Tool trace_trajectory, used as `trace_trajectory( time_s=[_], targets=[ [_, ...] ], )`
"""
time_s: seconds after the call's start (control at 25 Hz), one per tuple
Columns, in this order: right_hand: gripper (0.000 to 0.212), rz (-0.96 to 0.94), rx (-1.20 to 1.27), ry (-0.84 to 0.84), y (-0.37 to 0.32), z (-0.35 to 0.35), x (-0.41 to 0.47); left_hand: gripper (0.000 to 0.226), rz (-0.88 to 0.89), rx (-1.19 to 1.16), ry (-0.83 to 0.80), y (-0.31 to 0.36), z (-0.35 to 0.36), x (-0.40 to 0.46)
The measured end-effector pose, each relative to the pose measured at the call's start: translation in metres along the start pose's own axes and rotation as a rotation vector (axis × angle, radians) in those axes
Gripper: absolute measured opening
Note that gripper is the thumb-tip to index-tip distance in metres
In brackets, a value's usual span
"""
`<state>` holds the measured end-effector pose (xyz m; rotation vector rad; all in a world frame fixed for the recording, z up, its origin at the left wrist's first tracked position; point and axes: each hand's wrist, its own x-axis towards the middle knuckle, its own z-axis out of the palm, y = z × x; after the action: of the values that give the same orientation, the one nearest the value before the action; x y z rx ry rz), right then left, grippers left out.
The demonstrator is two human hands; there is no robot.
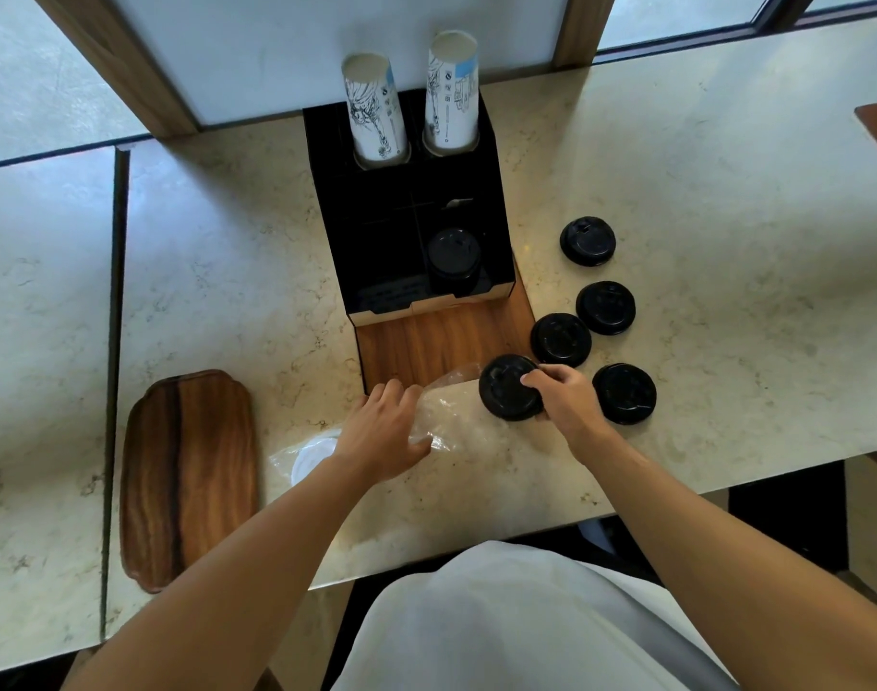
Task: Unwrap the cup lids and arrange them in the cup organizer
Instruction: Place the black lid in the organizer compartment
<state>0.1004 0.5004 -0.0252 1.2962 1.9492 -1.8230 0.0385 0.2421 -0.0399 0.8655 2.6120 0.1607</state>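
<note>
- Nearest the front edge of the bench (675, 142), toward its left end, a wooden tray (187, 471) lies lengthwise with nothing on it; it plays no visible part just now.
- Just right of the tray, a white lid (314, 458) sits inside a clear wrapper, part hidden under the left wrist; by my reading, a second pack waiting its turn.
- The left hand (384, 431) has its fingers curled round the clear plastic wrapper (451, 416), holding it against the bench, probably so the sleeve stays put while lids are drawn out.
- The right hand (563, 396) grips a black lid (506, 386) at its right rim, at the mouth of the wrapper, thumb on top (a stack or a single lid, I cannot tell).
- Right of that hand, four loose black lids (623, 394) lie flat and spread apart between the organizer and the bench's right part, likely so each can be picked up singly.
- Farther back, near the middle of the bench, the black cup organizer (496, 192) stands on its wooden base; a stack of black lids (453, 259) already fills its front right compartment, while the front left one looks empty.
- At the organizer's back, against the far edge, two stacks of paper cups (374, 107) stand mouth down in their round holes.
</note>
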Motion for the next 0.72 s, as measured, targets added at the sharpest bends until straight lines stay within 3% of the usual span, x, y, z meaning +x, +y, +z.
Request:
trace_trajectory(
  time_s=[0.36, 0.72],
  targets=[
    [0.04, 0.061, 0.363, -0.131, -0.049, 0.017, 0.019, 0.065, -0.085, -0.024, 0.035, -0.011, -0.009, 0.02],
    [0.03, 0.085, 0.492, -0.118, -0.108, 0.051, 0.046, 0.082, -0.097, -0.023, -0.019, -0.029, -0.012, 0.035]
  ],
)
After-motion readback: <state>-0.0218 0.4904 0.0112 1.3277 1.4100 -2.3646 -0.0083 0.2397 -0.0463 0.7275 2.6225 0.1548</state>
